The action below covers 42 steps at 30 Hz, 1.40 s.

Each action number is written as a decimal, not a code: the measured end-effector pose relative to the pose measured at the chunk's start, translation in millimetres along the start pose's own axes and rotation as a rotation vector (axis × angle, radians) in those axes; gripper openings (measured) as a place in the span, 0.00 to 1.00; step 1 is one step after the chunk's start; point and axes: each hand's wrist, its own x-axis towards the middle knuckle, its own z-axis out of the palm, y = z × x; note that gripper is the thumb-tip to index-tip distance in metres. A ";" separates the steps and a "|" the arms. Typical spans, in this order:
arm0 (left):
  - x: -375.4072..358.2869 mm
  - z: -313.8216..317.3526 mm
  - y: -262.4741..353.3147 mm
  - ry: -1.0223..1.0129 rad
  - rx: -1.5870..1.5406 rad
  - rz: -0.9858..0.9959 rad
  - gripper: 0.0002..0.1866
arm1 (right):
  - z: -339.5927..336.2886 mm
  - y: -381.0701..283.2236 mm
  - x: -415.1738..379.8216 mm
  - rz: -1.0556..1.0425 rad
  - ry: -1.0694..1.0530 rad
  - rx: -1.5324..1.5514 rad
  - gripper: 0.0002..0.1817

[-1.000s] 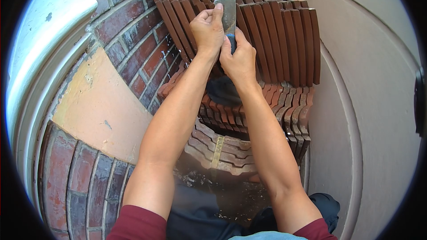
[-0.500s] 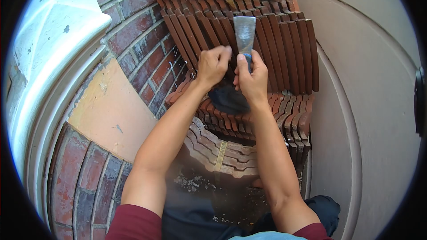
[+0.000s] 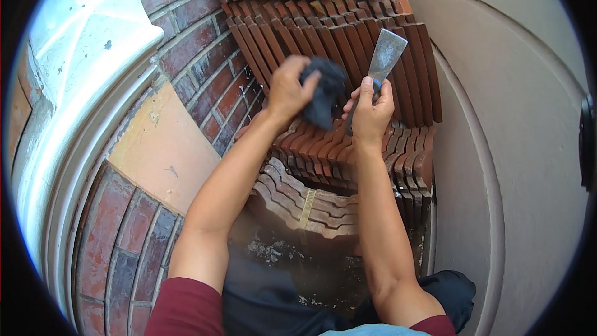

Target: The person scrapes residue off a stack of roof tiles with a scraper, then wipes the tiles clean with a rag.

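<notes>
My left hand [image 3: 290, 89] is closed on a crumpled black cloth [image 3: 324, 94], which hangs to its right and is slightly blurred. In my right hand [image 3: 372, 112] is a putty knife [image 3: 387, 55], its blade pointing up and leaning right. The blade is grey with pale smears, and a blue band shows at the top of the dark handle. The fingers wrap round that handle, with the thumb along its front. Cloth and knife are apart. Both hands are in front of stacked reddish-brown roof tiles [image 3: 407, 78].
Lower tile rows [image 3: 317, 152] lie under my hands, with a strapped tile bundle [image 3: 283, 196] nearer me. A brick wall [image 3: 199, 68] with a peach panel [image 3: 165, 149] and a white moulding [image 3: 74, 112] bounds the left. A beige wall [image 3: 497, 118] curves along the right.
My left hand has raised the cloth from low between my hands, and its fingers now wrap over it. The putty knife has moved right, away from the cloth, and tilted from upright to rightward.
</notes>
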 end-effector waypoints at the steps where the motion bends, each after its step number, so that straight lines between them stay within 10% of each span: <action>1: 18.6 -7.0 6.6 0.197 0.014 -0.082 0.12 | -1.8 0.1 1.0 -0.005 0.000 -0.011 0.11; 4: 68.6 -15.8 -12.0 0.704 0.065 -0.048 0.08 | -10.7 3.5 1.6 -0.016 0.004 -0.048 0.10; 15: -45.9 33.8 -22.1 -0.097 0.345 0.158 0.14 | -38.9 20.7 3.1 0.035 -0.003 -0.184 0.11; 22: 73.6 14.7 6.5 0.588 0.258 0.033 0.16 | -23.7 5.5 -0.6 -0.017 0.013 -0.088 0.11; 26: 3.6 58.9 -7.1 0.263 0.234 -0.026 0.14 | -36.6 7.3 1.2 -0.043 -0.012 -0.154 0.11; 30: -63.7 59.6 2.5 -0.613 0.360 -0.023 0.15 | -57.1 12.5 8.4 -0.012 0.029 -0.179 0.11; 34: -33.5 50.7 20.3 -1.047 0.281 -0.143 0.17 | -69.6 14.5 15.3 -0.029 0.070 -0.287 0.09; 42: -10.3 -1.1 -9.8 -1.196 0.472 -0.359 0.24 | -95.1 18.9 11.6 0.004 -0.358 -0.747 0.15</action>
